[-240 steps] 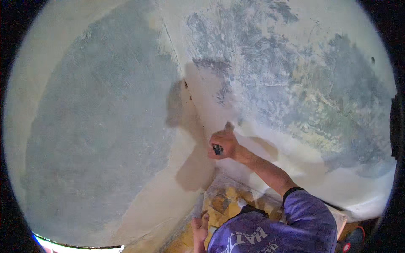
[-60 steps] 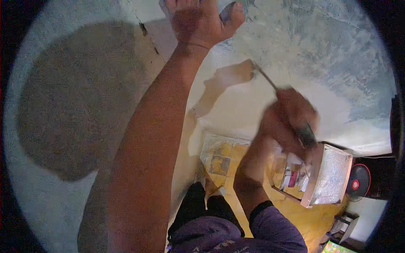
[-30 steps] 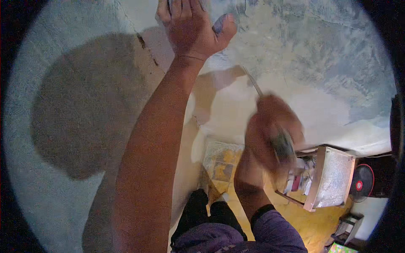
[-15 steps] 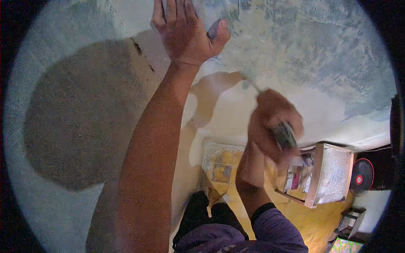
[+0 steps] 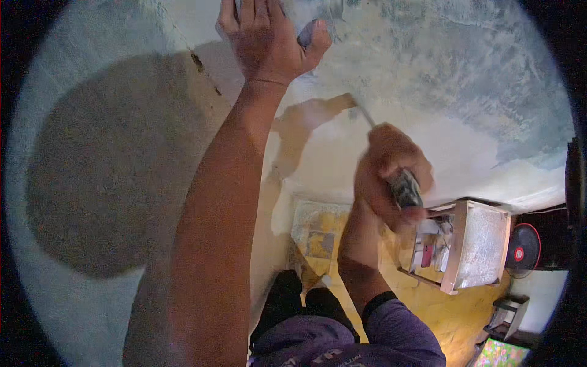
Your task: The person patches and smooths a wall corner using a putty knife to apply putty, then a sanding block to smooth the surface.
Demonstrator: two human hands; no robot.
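— So, from the left: what's the left hand (image 5: 269, 43) doing?

— Fingers spread flat against the wall (image 5: 92, 183), up high; something small and grey sits under the thumb, I can't tell what.

— And the right hand (image 5: 391, 174)?

— Fist closed round the scraper (image 5: 405, 186) handle, blade end touching the pale patch (image 5: 452, 147).

— Any tip?

— I'd keep the blade low-angled, pressure even, and lean on that braced palm. The shelf (image 5: 471, 244) stands below, clear.

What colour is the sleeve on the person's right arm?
Purple, with a dark cuff at the forearm; the sleeve shows at the bottom of the head view.
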